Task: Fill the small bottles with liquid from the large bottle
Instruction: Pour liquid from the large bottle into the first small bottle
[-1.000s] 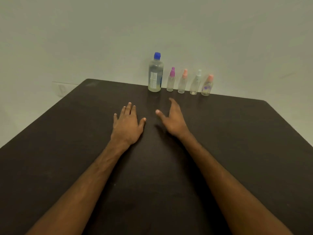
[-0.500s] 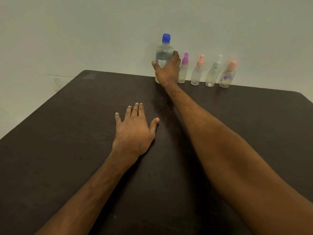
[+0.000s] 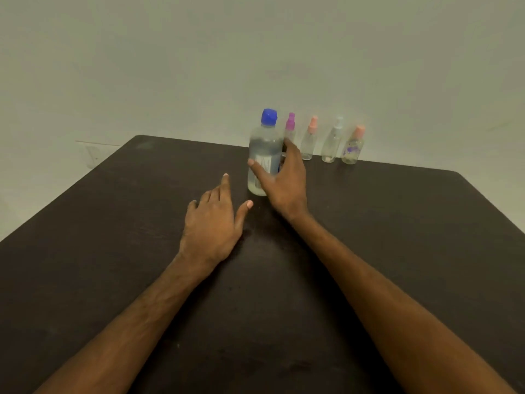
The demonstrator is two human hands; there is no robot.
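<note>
The large bottle (image 3: 262, 149) gripped by the right hand (image 3: 287, 180) looks like clear smooth plastic, with a blue plastic cap (image 3: 269, 117) above the grip. The small bottles (image 3: 331, 146) just beyond it are clear plastic too. The table (image 3: 397, 223) underneath is dark and matt.

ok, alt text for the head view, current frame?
The person's right hand grips a large blue-capped bottle of clear liquid, upright, over a dark table; the left hand is open beside it. Four small capped bottles stand in a row at the table's far edge.
</note>
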